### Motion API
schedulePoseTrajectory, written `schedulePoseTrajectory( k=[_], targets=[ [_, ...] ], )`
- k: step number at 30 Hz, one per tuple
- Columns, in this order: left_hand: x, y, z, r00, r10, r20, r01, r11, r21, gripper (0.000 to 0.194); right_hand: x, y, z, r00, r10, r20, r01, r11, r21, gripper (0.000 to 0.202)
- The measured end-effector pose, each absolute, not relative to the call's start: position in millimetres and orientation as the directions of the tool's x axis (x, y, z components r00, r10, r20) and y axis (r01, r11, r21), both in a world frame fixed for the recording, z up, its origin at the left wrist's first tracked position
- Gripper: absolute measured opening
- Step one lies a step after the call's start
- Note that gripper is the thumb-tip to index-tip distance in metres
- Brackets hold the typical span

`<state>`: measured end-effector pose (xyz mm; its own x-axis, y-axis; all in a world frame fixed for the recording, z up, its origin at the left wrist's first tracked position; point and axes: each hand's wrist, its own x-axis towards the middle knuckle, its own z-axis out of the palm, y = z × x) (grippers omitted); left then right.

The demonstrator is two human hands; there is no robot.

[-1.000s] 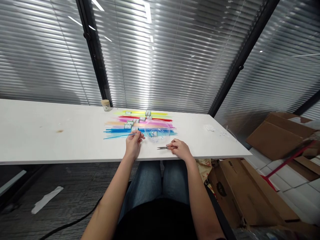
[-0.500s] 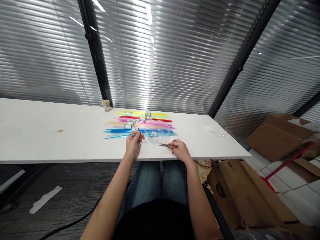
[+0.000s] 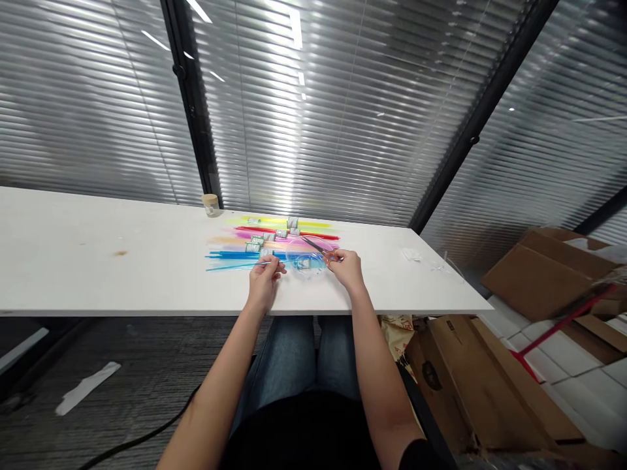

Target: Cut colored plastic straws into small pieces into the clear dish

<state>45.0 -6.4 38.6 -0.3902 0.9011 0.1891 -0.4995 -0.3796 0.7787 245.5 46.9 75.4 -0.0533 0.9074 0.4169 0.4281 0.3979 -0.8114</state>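
A thin blue strip [image 3: 230,267] is pinched in my left hand [image 3: 264,279], near the front of the white table [image 3: 147,281]. My right hand [image 3: 347,267] is closed on the handles of scissors [image 3: 313,245], whose blades point up and to the left over a clear round plastic piece [image 3: 307,269]. Behind both hands lie bundles of coloured strips with paper labels: yellow [image 3: 318,225], red [image 3: 247,229], pink, orange and blue [image 3: 225,255].
A jar with a tan lid [image 3: 210,205] stands at the table's back edge. Small white bits [image 3: 411,254] lie on the right side. Cardboard boxes [image 3: 480,385] stand on the floor at right, and blinds [image 3: 318,130] rise behind.
My right hand has moved up and slightly forward with the scissors, and their blades now tilt up over the round piece. My left hand has hardly moved.
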Motion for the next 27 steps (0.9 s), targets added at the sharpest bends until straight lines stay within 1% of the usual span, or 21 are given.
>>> schedulePoseTrajectory(
  k=[3, 5, 13, 18, 20, 22, 27],
  targets=[
    [44, -6, 38, -0.392, 0.900, 0.191, -0.496, -0.382, 0.780, 0.044, 250, 41, 78, -0.035, 0.922, 0.385, 0.424, 0.362, -0.830, 0.016],
    [44, -5, 37, -0.394, 0.899, 0.191, -0.494, -0.382, 0.781, 0.044, 255, 32, 78, -0.054, 0.933, 0.355, 0.398, 0.347, -0.850, 0.020],
    [44, -6, 36, -0.393, 0.898, 0.200, -0.481, -0.386, 0.787, 0.045, 271, -14, 56, -0.248, 0.962, 0.114, 0.300, 0.188, -0.935, 0.031],
    [44, -6, 39, -0.399, 0.896, 0.196, -0.467, -0.383, 0.797, 0.046, 265, -27, 49, -0.359, 0.933, 0.035, 0.284, 0.144, -0.948, 0.036],
    [45, -7, 39, -0.403, 0.895, 0.194, -0.461, -0.382, 0.801, 0.046, 261, -31, 48, -0.385, 0.923, 0.026, 0.290, 0.148, -0.945, 0.041],
    [45, -8, 40, -0.404, 0.894, 0.194, -0.458, -0.381, 0.803, 0.046, 258, -35, 48, -0.370, 0.928, 0.046, 0.310, 0.170, -0.935, 0.045],
    [45, -8, 40, -0.403, 0.894, 0.197, -0.450, -0.381, 0.808, 0.044, 255, -37, 48, -0.264, 0.944, 0.196, 0.378, 0.288, -0.880, 0.045]
  ],
)
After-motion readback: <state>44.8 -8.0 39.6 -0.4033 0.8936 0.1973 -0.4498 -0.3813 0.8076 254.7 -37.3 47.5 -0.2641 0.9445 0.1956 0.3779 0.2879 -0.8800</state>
